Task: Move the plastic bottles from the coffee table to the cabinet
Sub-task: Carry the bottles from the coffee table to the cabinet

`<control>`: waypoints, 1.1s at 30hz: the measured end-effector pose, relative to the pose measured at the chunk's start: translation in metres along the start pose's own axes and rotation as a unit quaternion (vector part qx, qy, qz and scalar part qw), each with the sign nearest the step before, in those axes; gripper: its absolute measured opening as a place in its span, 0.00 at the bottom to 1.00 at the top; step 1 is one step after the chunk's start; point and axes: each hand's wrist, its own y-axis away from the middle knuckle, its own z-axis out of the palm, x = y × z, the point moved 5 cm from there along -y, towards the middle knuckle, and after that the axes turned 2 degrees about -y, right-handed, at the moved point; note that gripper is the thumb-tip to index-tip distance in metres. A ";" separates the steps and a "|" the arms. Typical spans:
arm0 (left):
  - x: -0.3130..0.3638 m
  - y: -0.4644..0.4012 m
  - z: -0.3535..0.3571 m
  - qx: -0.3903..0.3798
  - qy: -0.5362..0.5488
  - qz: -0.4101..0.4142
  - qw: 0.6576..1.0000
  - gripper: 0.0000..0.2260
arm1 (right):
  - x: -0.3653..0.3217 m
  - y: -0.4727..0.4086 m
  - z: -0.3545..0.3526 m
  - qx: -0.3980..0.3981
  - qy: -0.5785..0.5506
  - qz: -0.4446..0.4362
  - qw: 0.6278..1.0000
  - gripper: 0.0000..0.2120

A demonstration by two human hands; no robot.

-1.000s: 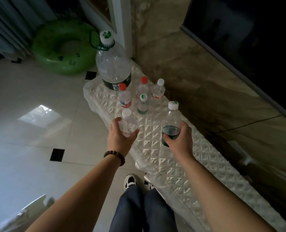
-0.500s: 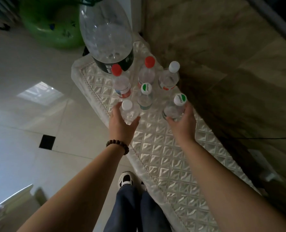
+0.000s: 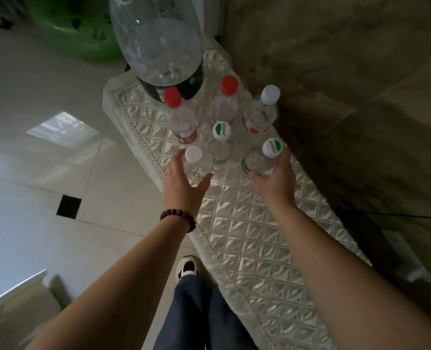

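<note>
Fingers of the left hand [image 3: 184, 184] are spread around a small bottle with a plain white cap [image 3: 195, 164], thumb on its left side and the other fingers reaching up along its right. They look loosened, more cupping than squeezing; whether they press the plastic I cannot tell. That bottle stands on the quilted white cover of the cabinet [image 3: 247, 236], near its left edge. A bead bracelet [image 3: 177, 218] sits on that wrist.

Further right and farther off, more bottles stand together on the same cover: a red-capped one [image 3: 181, 122], a big jug [image 3: 158, 44] behind it, a second red-capped bottle [image 3: 224, 104], a short one with a green-and-white cap [image 3: 220, 145], and a white-capped one [image 3: 261, 114] next to the stone wall.

Right again, the right hand [image 3: 277, 178] is wrapped around another green-and-white-capped bottle [image 3: 261, 160], fingers curled behind it and the thumb in front. It seems to rest on the cover, tilted a little.

Judging by the cluster, this is the setting-down step, with both bottles arriving beside the others. The next move calls for getting both upright and steady, then opening the fingers without knocking the close neighbours, since empty bottles tip easily.
</note>
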 end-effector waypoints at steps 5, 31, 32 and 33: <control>0.005 0.005 -0.010 -0.027 -0.048 -0.013 0.998 0.44 | -0.010 0.005 -0.016 -0.024 0.029 -0.010 0.999 0.46; 0.039 0.198 -0.257 0.133 -0.191 -0.160 0.959 0.33 | -0.212 0.203 -0.073 -0.203 0.248 -0.315 0.893 0.31; 0.030 0.208 -0.266 0.147 -0.190 -0.178 0.954 0.33 | -0.221 0.214 -0.063 -0.216 0.248 -0.329 0.885 0.31; 0.021 0.219 -0.276 0.160 -0.188 -0.196 0.949 0.33 | -0.230 0.225 -0.052 -0.230 0.253 -0.344 0.874 0.31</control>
